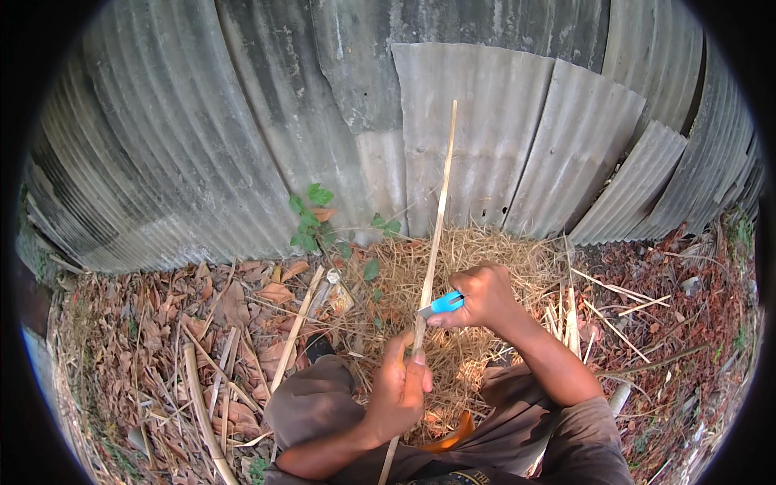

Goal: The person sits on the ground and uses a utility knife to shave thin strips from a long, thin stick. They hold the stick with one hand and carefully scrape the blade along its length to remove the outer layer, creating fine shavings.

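Note:
A long, pale strip of split bamboo or wood [441, 212] runs from my lap up toward the metal wall, tilted slightly right at its far end. My left hand [402, 386] grips it low down, thumb pressed along its surface. In my right hand [487, 297] is a knife with a bright blue handle [448, 302]. Its short blade [425, 311] touches the strip just above my left hand. My right fingers are wrapped round the handle, hiding part of it.
Corrugated metal sheets [477, 137] form a wall ahead. Thin shavings [477, 242] are heaped between my knees and the wall. Dry leaves [234, 303] and loose sticks [295, 331] lie at left, more sticks [572, 319] at right. A green plant [311, 214] grows by the wall.

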A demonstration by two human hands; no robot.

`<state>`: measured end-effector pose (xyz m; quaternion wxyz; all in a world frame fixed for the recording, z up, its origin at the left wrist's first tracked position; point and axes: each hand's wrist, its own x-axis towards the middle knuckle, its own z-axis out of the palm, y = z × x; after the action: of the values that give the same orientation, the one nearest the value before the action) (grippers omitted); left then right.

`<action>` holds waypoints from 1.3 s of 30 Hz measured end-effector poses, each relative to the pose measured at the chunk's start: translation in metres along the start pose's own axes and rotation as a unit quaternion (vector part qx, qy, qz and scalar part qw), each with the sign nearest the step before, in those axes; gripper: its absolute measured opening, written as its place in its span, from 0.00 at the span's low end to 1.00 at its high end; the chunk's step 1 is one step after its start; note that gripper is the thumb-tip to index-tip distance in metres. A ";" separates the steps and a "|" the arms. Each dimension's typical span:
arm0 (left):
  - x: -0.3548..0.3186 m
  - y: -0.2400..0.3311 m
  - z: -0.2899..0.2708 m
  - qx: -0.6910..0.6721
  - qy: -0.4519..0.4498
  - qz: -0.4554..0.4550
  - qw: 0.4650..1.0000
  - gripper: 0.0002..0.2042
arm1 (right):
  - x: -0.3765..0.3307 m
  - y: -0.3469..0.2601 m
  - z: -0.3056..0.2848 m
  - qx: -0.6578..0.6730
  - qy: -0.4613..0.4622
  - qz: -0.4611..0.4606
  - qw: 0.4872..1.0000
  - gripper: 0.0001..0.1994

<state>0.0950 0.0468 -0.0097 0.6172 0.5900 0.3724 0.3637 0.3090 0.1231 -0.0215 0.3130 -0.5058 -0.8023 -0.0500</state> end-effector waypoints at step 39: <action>0.005 0.004 -0.015 0.077 0.018 0.013 0.997 0.20 | 0.006 -0.013 -0.014 0.059 -0.095 0.081 0.990 0.34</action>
<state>0.0844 0.0585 -0.0063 0.5582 0.6339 0.4030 0.3525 0.3021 0.1157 -0.0041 0.2677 -0.5520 -0.7865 0.0712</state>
